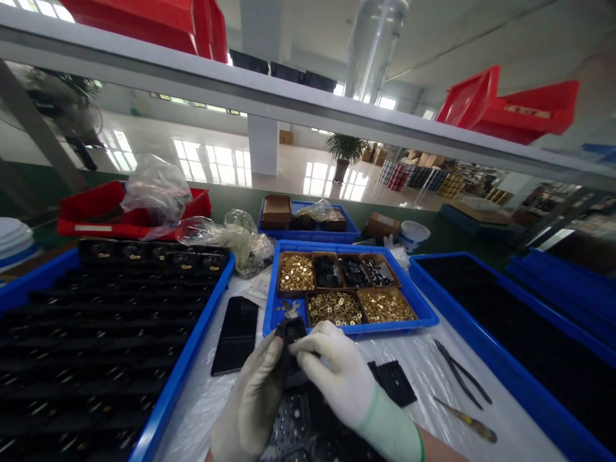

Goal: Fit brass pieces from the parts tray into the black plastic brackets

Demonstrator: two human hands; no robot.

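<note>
Small black part pinched between both gloved hands, left and right, fingertips clenched on it

- A small black plastic part, boxy and dark with a glossy upper face, sits upright between the fingertips of both gloved hands, low in the middle of the view and just in front of the near rim of the blue parts tray. Its top end shows; its lower half is hidden behind the fingers.
- The left hand, in a white knit glove, closes on the part's left side, thumb up against it.
- The right hand, in a white glove with a green cuff, pinches the part's right side, fingers curled over the top.
</note>
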